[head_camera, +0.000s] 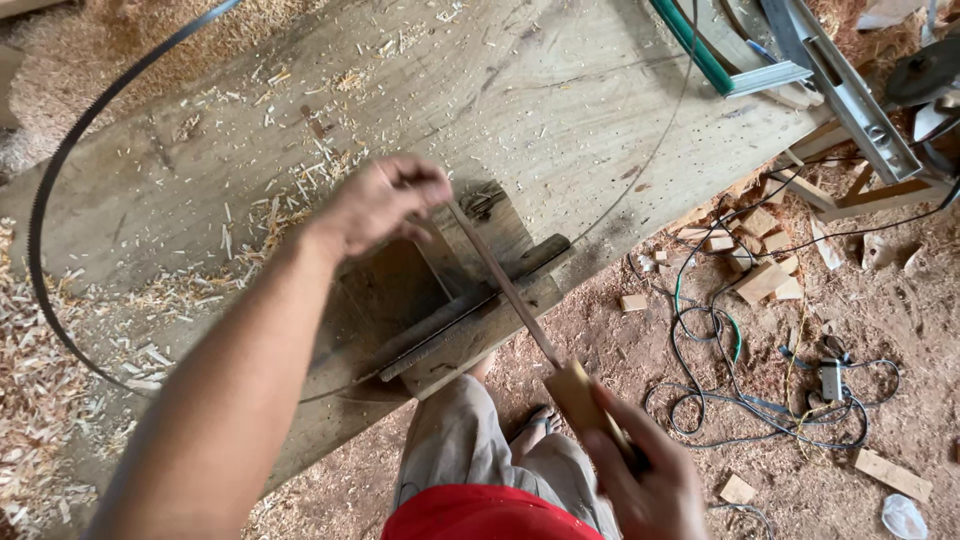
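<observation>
A long slim metal file (505, 287) with a wooden handle (583, 396) lies slantwise across the front edge of a big wooden workbench (400, 110). My right hand (645, 475) grips the handle below the bench edge. My left hand (385, 200) pinches the file's far tip over the bench. The file crosses a thin band saw blade (45, 190), which is clamped between small wooden blocks (480, 320) at the edge and loops in a wide arc over the bench top.
Wood shavings cover the bench's left part and the floor at left. On the dirt floor to the right lie tangled cables (740, 380), offcut wood blocks (765, 275) and a metal frame (850, 100). My legs and a sandalled foot (535, 425) stand under the bench edge.
</observation>
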